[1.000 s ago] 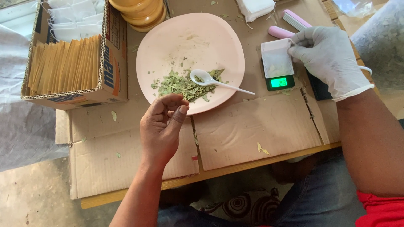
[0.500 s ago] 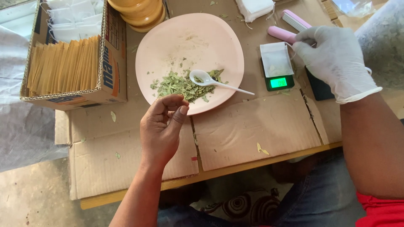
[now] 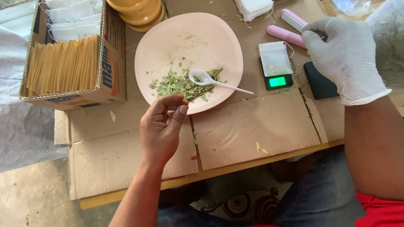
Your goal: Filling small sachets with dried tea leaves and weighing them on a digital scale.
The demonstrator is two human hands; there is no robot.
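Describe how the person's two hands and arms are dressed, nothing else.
The right hand wears a thin, whitish disposable glove with a rolled cuff ending at the wrist; the forearm above it is bare. The left hand is bare, with no glove, ring or watch showing, and its forearm is uncovered too. A bit of red cloth shows at the lower right corner.

Only one of the two hands is gloved. The right hand [image 3: 347, 59] has a thin white disposable glove, kind of wrinkly over the knuckles, with a rolled cuff ending right at the wrist. Forearm above it is bare. The left hand [image 3: 162, 128] is bare, no glove, no rings or watch that I can spot, and that arm is bare too. Lower down there's blue denim on the legs [image 3: 320, 197], and a bit of red cloth [image 3: 381, 210] at the bottom right corner, probably a shirt.
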